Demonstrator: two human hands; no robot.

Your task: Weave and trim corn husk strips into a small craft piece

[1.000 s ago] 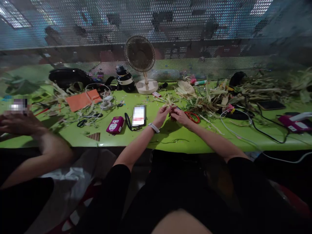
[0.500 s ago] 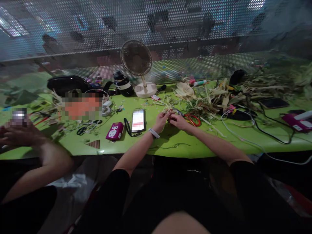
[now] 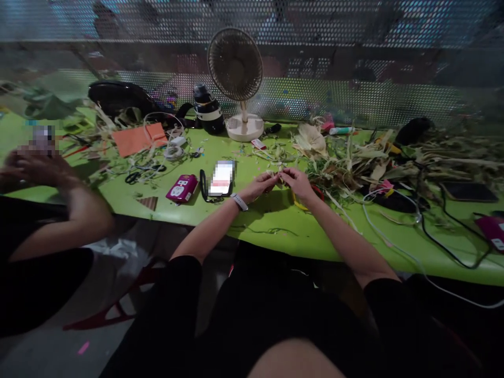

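Note:
Over the green table [image 3: 252,220], my left hand [image 3: 263,185] and my right hand [image 3: 297,185] meet with fingertips pinched together. Between them is a small pale piece of husk [image 3: 279,176], mostly covered by the fingers. A grey-white band [image 3: 240,202] circles my left wrist. Partly behind my right hand lies a looped red and yellow thing [image 3: 301,203], perhaps tool handles. Dried corn husks [image 3: 311,139] and loose plant strips [image 3: 354,168] are heaped beyond it. Small scraps are scattered just past my fingertips.
A phone [image 3: 221,178] and a magenta box [image 3: 182,189] lie to the left. Behind stand a fan [image 3: 244,128] and a black bottle [image 3: 208,115]. A white cable [image 3: 378,231] runs along the right. At far left, a co-worker's hands [image 3: 39,165] hold something blurred out.
The view has tipped down and turned, so the table things appear shifted. My hands stay close together; my right fingers now pinch higher, against the left fingertips.

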